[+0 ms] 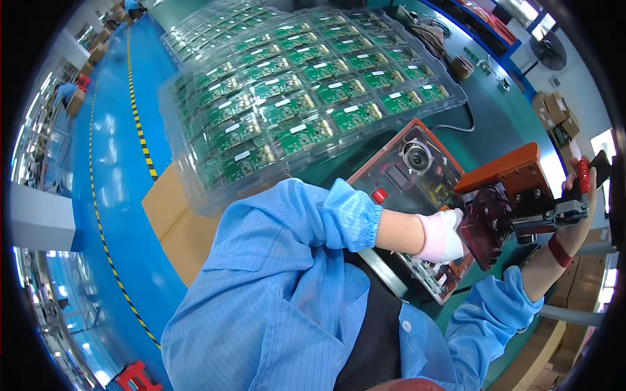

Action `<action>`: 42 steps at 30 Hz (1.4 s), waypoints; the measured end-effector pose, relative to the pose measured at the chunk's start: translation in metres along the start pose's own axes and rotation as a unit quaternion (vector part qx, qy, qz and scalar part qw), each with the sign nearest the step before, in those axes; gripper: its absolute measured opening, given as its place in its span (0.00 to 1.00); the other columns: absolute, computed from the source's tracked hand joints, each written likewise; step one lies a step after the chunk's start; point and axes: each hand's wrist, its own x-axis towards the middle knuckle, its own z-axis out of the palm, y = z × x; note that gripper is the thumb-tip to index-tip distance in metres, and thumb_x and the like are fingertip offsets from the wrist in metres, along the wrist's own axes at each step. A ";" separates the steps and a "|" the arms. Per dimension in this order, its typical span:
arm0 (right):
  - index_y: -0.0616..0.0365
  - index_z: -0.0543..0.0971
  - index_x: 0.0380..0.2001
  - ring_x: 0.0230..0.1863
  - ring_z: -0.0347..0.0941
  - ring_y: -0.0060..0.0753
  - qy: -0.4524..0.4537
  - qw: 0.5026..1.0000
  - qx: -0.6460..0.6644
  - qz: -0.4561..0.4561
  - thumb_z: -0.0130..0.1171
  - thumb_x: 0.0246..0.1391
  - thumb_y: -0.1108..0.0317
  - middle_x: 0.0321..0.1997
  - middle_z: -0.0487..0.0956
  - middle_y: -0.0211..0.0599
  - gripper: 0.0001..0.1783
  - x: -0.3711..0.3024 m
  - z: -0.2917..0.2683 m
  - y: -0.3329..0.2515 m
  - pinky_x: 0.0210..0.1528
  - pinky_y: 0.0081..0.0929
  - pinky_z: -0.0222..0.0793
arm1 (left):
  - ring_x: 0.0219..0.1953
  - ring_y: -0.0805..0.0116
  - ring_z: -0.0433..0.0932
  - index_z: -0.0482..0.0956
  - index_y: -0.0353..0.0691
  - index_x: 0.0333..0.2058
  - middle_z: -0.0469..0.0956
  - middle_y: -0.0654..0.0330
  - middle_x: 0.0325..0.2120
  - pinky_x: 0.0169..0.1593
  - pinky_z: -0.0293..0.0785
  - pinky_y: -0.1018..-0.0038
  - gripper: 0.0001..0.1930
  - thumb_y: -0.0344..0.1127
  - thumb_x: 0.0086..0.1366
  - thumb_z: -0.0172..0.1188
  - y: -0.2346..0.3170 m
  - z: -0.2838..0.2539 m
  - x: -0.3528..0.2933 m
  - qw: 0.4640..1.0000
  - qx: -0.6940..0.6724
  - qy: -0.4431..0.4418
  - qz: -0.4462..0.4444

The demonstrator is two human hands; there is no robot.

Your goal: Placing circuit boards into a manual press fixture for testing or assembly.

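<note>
My left hand [445,236], in a white and pink glove, reaches over the open front of a test fixture [399,179] with a clear top and orange edges. Its fingers go out of sight beside a dark red translucent press plate [486,225]. On the far right my right hand [582,207], bare with a dark red band at the wrist, is closed round the red and black handle [584,174] of a toggle clamp [544,220]. An orange bracket [502,171] carries the clamp. A round speaker-like part [416,157] and a red switch [379,195] sit on the fixture.
Clear plastic trays [313,146] full of green circuit boards [357,115] cover the table's far left. Cardboard [176,221] lies beside them, next to a blue floor with striped tape. A cable [463,128] runs behind the fixture. A black fan [546,52] stands far right.
</note>
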 end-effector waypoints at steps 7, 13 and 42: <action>0.66 0.71 0.56 0.30 0.72 0.22 0.010 1.000 0.006 0.010 0.55 0.66 0.49 0.46 0.80 0.44 0.30 -0.013 0.005 -0.018 0.35 0.14 0.67 | 0.36 0.58 0.77 0.72 0.40 0.35 0.77 0.55 0.34 0.42 0.73 0.67 0.08 0.35 0.61 0.58 0.003 0.009 -0.019 0.955 0.206 0.002 0.215; 0.65 0.72 0.55 0.30 0.72 0.22 0.003 1.000 -0.006 0.006 0.55 0.66 0.48 0.44 0.81 0.43 0.29 -0.018 0.000 -0.018 0.35 0.14 0.66 | 0.33 0.59 0.76 0.73 0.42 0.35 0.77 0.57 0.32 0.40 0.71 0.67 0.08 0.34 0.56 0.58 0.043 -0.032 -0.063 0.899 0.330 0.003 0.288; 0.57 0.68 0.60 0.30 0.69 0.19 -0.047 0.997 0.028 0.057 0.45 0.72 0.49 0.42 0.76 0.34 0.25 0.003 0.057 0.005 0.37 0.14 0.64 | 0.48 0.55 0.80 0.82 0.54 0.51 0.84 0.61 0.44 0.54 0.74 0.64 0.19 0.48 0.64 0.52 -0.150 -0.693 -0.255 0.752 0.472 0.226 -0.401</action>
